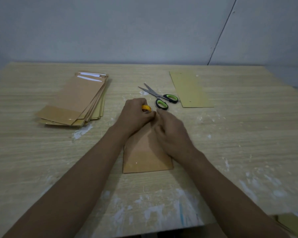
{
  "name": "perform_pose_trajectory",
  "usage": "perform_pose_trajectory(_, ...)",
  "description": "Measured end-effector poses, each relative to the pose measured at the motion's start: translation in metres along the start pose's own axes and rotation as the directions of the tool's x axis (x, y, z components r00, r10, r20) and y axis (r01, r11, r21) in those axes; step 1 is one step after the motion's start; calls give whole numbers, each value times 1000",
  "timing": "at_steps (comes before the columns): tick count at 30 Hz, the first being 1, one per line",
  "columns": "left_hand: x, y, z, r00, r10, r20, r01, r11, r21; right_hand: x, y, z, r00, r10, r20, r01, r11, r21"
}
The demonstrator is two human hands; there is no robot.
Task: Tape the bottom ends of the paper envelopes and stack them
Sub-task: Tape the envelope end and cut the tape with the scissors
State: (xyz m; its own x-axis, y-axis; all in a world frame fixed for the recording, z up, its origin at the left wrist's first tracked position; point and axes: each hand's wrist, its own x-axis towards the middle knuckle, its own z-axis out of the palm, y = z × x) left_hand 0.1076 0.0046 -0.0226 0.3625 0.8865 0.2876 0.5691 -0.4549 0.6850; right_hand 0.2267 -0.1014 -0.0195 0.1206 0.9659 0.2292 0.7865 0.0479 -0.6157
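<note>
A pale wooden table (pixel 230 143), smeared with white marks, stands against a plain grey wall (pixel 127 28); a brown envelope (pixel 146 158) lies flat at the middle of it, its near end glossy. Both hands meet over its far end: the left hand (pixel 136 114) curls round a yellow tape roll (pixel 146 108); the right hand (pixel 172 129) sits just beside it, fingers bent, though what they pinch I cannot tell. A stack of envelopes (pixel 76 102) lies to the left; scissors (pixel 159 97) with green handles lie behind the hands; a single yellowish envelope (pixel 190 90) lies to the right.
</note>
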Motion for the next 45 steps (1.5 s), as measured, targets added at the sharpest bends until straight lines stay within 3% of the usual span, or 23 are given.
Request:
perform_pose_trajectory(4, -1, 0, -1, 1000, 16, -16, -17, 1000, -20, 1, -4, 5, 995, 26, 98, 12, 931, -365)
perform_pose_trajectory(9, 1, -8, -8, 996, 67, 57, -67, 998, 4, -1, -11, 8, 994, 43, 97, 8, 884, -467)
perform_pose_trajectory(12, 2, -13, -16, 991, 77, 105, -69, 995, -77, 0, -12, 7, 994, 40, 99, 14, 874, -486)
perform_pose_trajectory(16, -1, -19, -27, 985, -39, 167, 80, 966, -247, 1, -11, 6, 995, 45, 92, 9, 859, -512)
perform_pose_trajectory(40, -8, -26, -36, 992, -67, -109, 59, 995, -80, 2, -14, 5, 988, 79, 130, 6, 834, -552)
perform_pose_trajectory(45, -9, -29, -36, 993, -81, -84, 76, 995, -60, 2, -16, 6, 987, 107, 122, -29, 855, -518)
